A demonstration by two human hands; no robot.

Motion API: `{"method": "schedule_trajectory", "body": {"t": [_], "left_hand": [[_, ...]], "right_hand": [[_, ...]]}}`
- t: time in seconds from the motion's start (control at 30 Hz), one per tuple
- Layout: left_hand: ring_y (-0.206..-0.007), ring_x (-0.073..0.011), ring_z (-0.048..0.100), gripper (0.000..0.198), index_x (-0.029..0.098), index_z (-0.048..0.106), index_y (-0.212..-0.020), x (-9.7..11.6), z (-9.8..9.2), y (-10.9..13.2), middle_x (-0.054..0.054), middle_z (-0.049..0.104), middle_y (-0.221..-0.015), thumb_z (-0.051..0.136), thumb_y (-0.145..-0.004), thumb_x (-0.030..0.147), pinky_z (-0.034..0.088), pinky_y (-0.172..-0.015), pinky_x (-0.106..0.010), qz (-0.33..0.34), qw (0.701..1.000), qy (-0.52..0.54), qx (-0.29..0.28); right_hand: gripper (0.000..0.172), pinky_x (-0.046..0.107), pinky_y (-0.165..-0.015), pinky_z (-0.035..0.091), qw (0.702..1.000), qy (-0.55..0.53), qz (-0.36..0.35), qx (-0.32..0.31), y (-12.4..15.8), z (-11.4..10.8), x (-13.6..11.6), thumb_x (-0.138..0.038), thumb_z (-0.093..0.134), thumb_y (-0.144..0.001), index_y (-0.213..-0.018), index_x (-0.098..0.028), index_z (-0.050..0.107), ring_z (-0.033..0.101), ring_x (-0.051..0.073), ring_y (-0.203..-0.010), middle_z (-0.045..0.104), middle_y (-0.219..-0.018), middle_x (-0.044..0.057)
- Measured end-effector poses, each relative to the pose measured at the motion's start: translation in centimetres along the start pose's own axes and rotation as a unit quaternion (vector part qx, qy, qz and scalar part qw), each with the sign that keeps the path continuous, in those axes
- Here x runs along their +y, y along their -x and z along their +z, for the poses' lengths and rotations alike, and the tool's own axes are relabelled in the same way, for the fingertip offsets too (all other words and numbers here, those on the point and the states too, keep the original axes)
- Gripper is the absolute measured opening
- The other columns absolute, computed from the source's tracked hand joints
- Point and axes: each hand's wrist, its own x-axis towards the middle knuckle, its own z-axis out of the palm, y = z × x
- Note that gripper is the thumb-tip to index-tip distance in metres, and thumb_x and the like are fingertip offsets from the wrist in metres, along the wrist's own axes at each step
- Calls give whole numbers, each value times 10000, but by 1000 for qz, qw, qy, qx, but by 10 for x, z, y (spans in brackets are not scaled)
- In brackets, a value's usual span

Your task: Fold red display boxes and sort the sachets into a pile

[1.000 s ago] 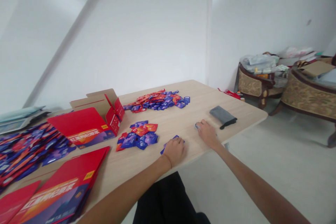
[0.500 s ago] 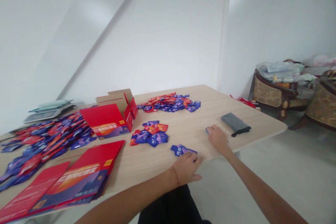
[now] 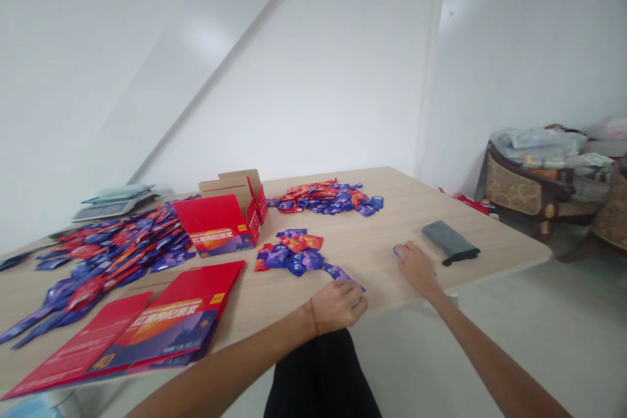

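Note:
My left hand [image 3: 339, 304] rests at the near table edge with its fingers curled onto a few blue sachets [image 3: 337, 272]. Just beyond them lies a small heap of blue and red sachets [image 3: 290, 253]. My right hand [image 3: 414, 266] lies palm down on the wooden table [image 3: 382, 235], covering a small pale object [image 3: 396, 251] that I cannot make out. An open red carton [image 3: 226, 218] stands further left.
A larger sachet pile [image 3: 329, 197] lies at the far side, and a wide spread of sachets [image 3: 105, 258] covers the left. Flat red cartons [image 3: 161, 320] are stacked near the front left. A grey pouch [image 3: 449, 242] lies right of my right hand. A scale [image 3: 115, 200] and armchairs [image 3: 531, 191] sit behind.
The view has swung left, showing more of the left spread. My left hand has drawn back to the near table edge, keeping its fingers on the blue sachets. My right hand has stayed put.

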Motion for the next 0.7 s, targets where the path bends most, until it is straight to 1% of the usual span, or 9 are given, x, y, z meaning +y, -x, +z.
{"method": "schedule_trajectory", "body": {"t": [0.1, 0.17, 0.27, 0.33, 0.37, 0.5, 0.6, 0.7], "left_hand": [[-838, -211, 677, 240, 123, 641, -1030, -33, -14, 10, -115, 690, -947, 403, -1057, 117, 550, -731, -319, -41, 999, 1, -31], [-859, -206, 682, 227, 138, 650, -1050, -58, -23, 18, -103, 696, -976, 423, -1055, 118, 540, -760, -309, -98, 993, 26, -61], [-932, -202, 692, 239, 166, 686, -1071, -98, -37, 29, -86, 710, -1024, 465, -1027, 88, 520, -813, -283, -198, 972, 52, -116], [-948, -206, 698, 265, 179, 713, -1085, -121, -45, 35, -78, 717, -1034, 490, -996, 67, 509, -808, -271, -248, 956, 45, -150], [-934, -208, 701, 273, 181, 726, -1080, -130, -48, 38, -79, 719, -1027, 500, -981, 62, 505, -797, -269, -264, 951, 39, -159], [-874, -212, 703, 330, 184, 764, -1043, -161, -53, 51, -90, 730, -975, 500, -928, 21, 491, -763, -270, -305, 939, 25, -157], [-908, -221, 705, 351, 203, 780, -1049, -178, -49, 60, -87, 750, -982, 507, -919, 24, 483, -768, -268, -333, 931, 22, -149], [-936, -216, 703, 345, 212, 787, -1051, -191, -41, 69, -84, 764, -1023, 522, -918, 36, 480, -775, -259, -359, 923, 23, -140]], "right_hand": [[305, 276, -784, 368, 1000, -1, 0, -3, 0, 0, 0, -214, 468, -1008, -1223, -221, 685, 605, 194, -1007, 623, -1176, 87], [301, 282, -784, 370, 1000, 1, 0, -2, 0, 1, 0, -218, 474, -1008, -1222, -215, 686, 608, 199, -1002, 625, -1164, 90], [293, 288, -776, 373, 1000, 4, -1, 3, -1, 2, -1, -216, 486, -1004, -1216, -208, 688, 613, 204, -993, 624, -1155, 95], [286, 283, -773, 373, 1000, 1, -1, 0, -1, 2, -1, -205, 499, -996, -1209, -210, 689, 617, 200, -996, 623, -1158, 93], [283, 280, -772, 372, 1000, 1, 0, -2, -1, 2, -1, -202, 503, -993, -1205, -212, 690, 618, 198, -1000, 622, -1163, 91], [282, 276, -761, 369, 1000, -1, 5, -1, -1, 3, -1, -211, 484, -1003, -1192, -228, 693, 616, 190, -989, 626, -1163, 83], [290, 278, -764, 367, 1000, -1, -1, 5, -1, 4, 0, -215, 468, -1009, -1197, -225, 689, 610, 190, -983, 627, -1150, 85], [295, 281, -762, 366, 1000, -2, -6, 2, -1, 4, 1, -218, 462, -1011, -1201, -220, 688, 607, 193, -985, 624, -1137, 87]]}}
